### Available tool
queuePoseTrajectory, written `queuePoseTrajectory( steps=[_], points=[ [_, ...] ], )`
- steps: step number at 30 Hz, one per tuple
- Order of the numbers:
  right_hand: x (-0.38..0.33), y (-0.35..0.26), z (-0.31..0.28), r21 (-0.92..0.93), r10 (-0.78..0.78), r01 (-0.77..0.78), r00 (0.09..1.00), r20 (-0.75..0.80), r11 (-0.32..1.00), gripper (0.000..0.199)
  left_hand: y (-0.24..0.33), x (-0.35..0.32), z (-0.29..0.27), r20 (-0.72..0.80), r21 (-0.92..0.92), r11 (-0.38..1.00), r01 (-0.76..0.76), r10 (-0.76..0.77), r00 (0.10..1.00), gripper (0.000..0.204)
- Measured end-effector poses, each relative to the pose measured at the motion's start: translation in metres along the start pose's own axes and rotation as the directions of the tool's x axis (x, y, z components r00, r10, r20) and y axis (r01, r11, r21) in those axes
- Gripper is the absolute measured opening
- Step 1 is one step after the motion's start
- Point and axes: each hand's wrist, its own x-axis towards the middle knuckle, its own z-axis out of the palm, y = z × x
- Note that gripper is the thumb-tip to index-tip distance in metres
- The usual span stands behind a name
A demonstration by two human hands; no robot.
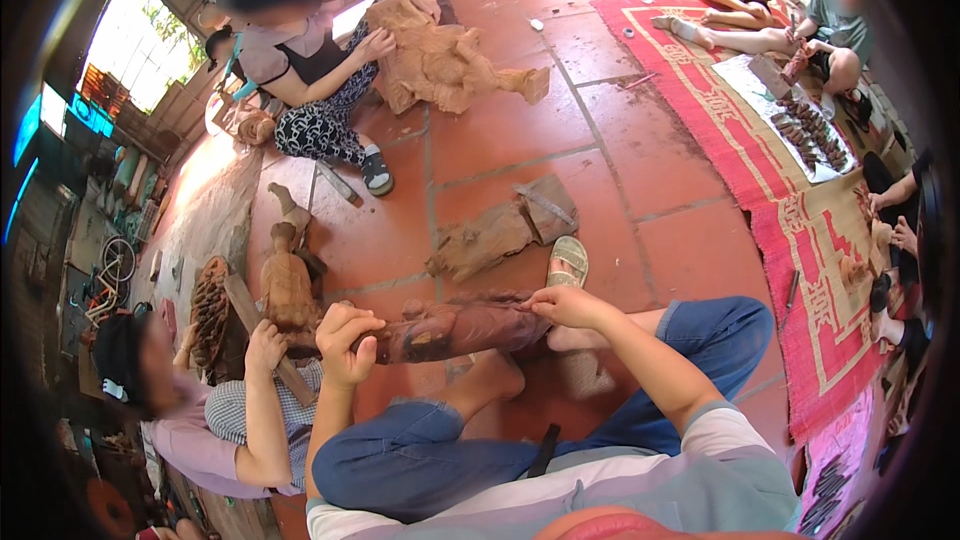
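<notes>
**Two hands on a dark wood carving, seated on a tiled floor**

Carving: a long, dark reddish-brown wooden figure (pixel 460 328) lies roughly level across the person's lap area, just above the floor, spanning between the two hands. One end sits toward the left hand, the other toward the bare foot and sandal (pixel 567 260) on the right.

Left hand (pixel 345 335): clenched in a fist at the left end of the carving, fingers curled tight. What it grips inside the fist cannot be made out.

Right hand (pixel 568 306): fingers laid over the top of the carving's right part, pressing down on it, thumb side toward the wood. Grasping lightly rather than closed around it.

Legs: blue jeans, knees bent, one bare foot tucked under the carving.

Surroundings:
- Red tiled floor (pixel 620 190) with grey joints.
- A rough, pale brown carved block (pixel 505 230) lies on the tiles just beyond the carving, with a flat tool across its top.
- A seated person at upper left holds a large pale wooden sculpture (pixel 450 60) with both hands.
- Another person at lower left, just beside the left hand, holds a wooden mallet (pixel 265 335) by an upright brown figurine (pixel 288 285).
- Red patterned mat (pixel 800 230) at right, with a row of small dark carvings (pixel 805 130) on a sheet; more people sit there.
</notes>
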Motion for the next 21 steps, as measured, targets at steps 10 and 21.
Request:
queuePoseTrajectory(
  steps=[10,21],
  points=[
    [0.025,0.011,-0.003,-0.339,-0.045,0.015,0.996,-0.082,0.941,0.026,-0.007,0.0,0.003,-0.02,-0.014,0.999,-0.034,0.034,0.999,0.028],
    [0.026,-0.023,-0.001,-0.46,0.074,-0.087,0.996,-0.046,0.884,0.026,-0.002,0.003,0.004,-0.004,0.008,1.0,-0.02,0.02,1.0,0.026]
  ],
)
